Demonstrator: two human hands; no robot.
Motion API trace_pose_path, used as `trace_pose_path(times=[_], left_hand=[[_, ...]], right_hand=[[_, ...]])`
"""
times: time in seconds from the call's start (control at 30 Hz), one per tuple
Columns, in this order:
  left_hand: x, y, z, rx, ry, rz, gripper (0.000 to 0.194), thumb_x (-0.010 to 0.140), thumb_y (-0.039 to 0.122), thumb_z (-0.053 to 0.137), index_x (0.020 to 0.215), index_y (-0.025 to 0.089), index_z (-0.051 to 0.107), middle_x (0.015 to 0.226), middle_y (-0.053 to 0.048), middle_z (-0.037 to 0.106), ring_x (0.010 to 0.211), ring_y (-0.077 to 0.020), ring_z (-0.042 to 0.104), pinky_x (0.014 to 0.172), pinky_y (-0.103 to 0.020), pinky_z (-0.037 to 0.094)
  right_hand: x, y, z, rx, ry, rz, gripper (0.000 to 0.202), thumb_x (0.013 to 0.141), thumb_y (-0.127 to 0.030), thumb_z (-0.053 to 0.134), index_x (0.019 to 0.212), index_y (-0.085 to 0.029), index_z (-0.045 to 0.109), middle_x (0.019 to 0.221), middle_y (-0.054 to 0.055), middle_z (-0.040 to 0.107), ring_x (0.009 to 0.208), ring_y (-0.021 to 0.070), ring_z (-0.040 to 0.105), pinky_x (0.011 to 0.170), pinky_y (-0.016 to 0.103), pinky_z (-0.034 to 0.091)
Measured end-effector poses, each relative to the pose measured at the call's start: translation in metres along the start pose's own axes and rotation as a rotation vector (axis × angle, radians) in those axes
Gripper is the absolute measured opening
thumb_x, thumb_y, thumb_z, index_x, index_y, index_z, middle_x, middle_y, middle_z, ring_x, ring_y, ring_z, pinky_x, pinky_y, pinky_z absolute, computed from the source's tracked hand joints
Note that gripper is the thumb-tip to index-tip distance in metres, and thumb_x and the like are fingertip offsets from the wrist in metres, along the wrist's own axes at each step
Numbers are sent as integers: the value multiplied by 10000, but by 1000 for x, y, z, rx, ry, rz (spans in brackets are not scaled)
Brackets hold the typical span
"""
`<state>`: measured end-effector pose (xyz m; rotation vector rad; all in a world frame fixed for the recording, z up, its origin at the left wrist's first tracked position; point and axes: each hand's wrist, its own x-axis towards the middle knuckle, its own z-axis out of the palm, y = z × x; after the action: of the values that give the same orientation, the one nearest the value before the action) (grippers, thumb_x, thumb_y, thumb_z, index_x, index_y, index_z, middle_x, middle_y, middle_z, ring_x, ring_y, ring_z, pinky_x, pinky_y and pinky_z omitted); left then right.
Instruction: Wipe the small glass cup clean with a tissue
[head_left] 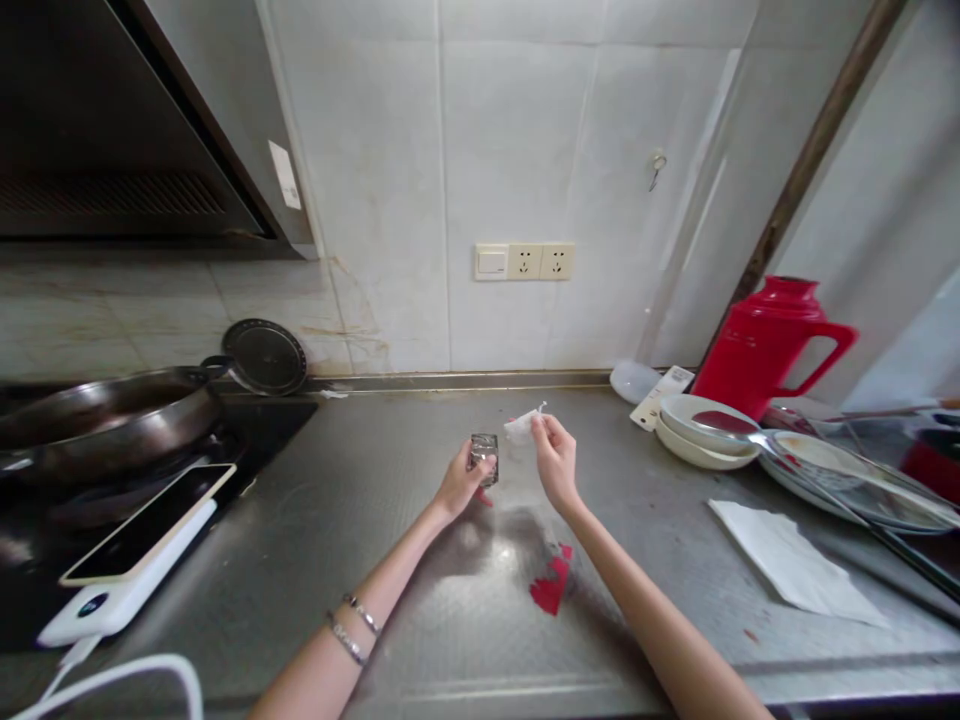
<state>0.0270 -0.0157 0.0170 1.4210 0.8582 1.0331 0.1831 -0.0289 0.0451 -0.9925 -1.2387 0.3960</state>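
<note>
Wrapped round a small dark block with a shiny, clear-looking surface [484, 446] are the fingers of my left hand [455, 486]; what the block is I cannot make out. Just to its right, my right hand [556, 460] pinches a crumpled white scrap [521, 428], thin like paper or film. A gap shows between the scrap and the block. Torn red scraps [551, 583] lie on the steel counter [420, 640] below my hands. Another bit of red shows under the left hand.
On the left, a large pan [112, 430] sits on the stove beside a phone [154, 525] and a white power bank [135, 590] with a cable. At right stand a red thermos [757, 345], stacked bowls [705, 455] and plates; a white paper sheet [795, 565] lies in front.
</note>
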Motion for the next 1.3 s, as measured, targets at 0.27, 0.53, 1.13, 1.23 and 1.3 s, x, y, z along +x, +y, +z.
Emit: trace_pose_path(times=[0.27,0.53,1.13,1.23,1.3], left_hand=[[-1,7,0,-82,-2,-56,629,724,619,566,1153,164,506,664,29,487,473,-85,458,411,-236,494],[5,6,-9,-169,-146,-255,695,765,702,430,1179,161,565,664,-44,635,400,-92,491,446,-254,506],[14,-28,-14,222,82,317,967,577,320,814,1355,171,259,1176,-146,609,1024,-236,620,933,-402,464],[11,-23,-13,335,146,366,902,570,316,811,1312,192,314,1173,-122,610,1030,-230,614,923,-390,469],[9,-19,-12,399,161,387,898,571,309,805,1314,196,312,1190,-123,596,1049,-238,603,930,-400,463]], right_hand=[[1,7,5,143,-513,71,271,882,-333,471,1068,-198,615,1069,57,655,1002,194,598,854,331,497],[-11,16,11,147,-672,98,698,655,-215,712,1290,-228,424,1258,101,533,1047,204,589,800,324,541],[-13,9,20,265,-531,279,653,589,-363,787,1167,-184,541,1026,68,671,896,206,649,761,325,547],[-10,11,19,324,-494,325,491,705,-484,684,1082,-176,621,1008,71,681,899,209,647,759,322,542],[-6,16,18,300,-411,388,491,754,-575,589,1003,-157,660,945,78,692,843,213,653,679,309,547]])
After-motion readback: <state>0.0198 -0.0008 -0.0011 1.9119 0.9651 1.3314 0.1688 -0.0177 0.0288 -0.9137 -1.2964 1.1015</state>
